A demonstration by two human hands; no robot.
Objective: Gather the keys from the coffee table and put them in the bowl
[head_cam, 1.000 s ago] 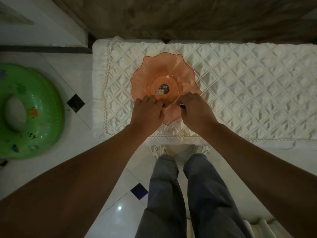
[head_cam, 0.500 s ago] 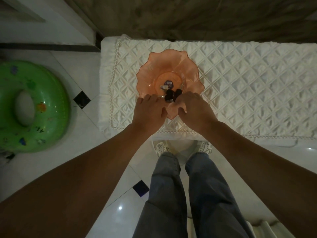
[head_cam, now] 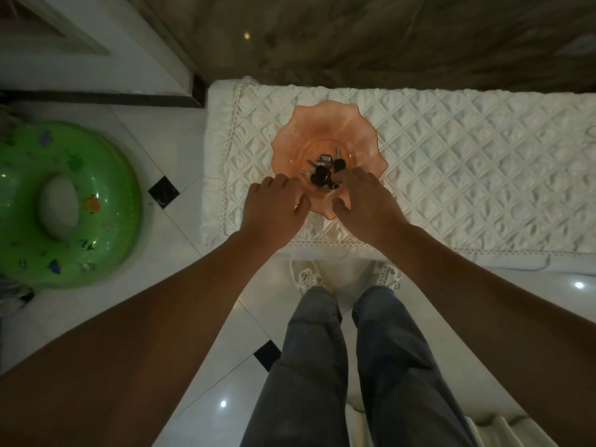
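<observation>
A translucent orange bowl with a wavy rim stands on the coffee table, on a white quilted cover. Several keys with dark heads lie in a heap in the bottom of the bowl, beside a label. My left hand hovers at the bowl's near left rim, fingers apart and holding nothing. My right hand is at the near right rim, fingers spread over the bowl's edge just beside the keys, with nothing gripped.
A green inflatable swim ring lies on the tiled floor to the left. A dark marbled wall runs behind the table. My legs in grey trousers and white shoes stand at the table's near edge.
The keys have dropped out of my hands into the bowl and now lie in its bottom. Both hands have opened and drawn back slightly toward the near rim.
</observation>
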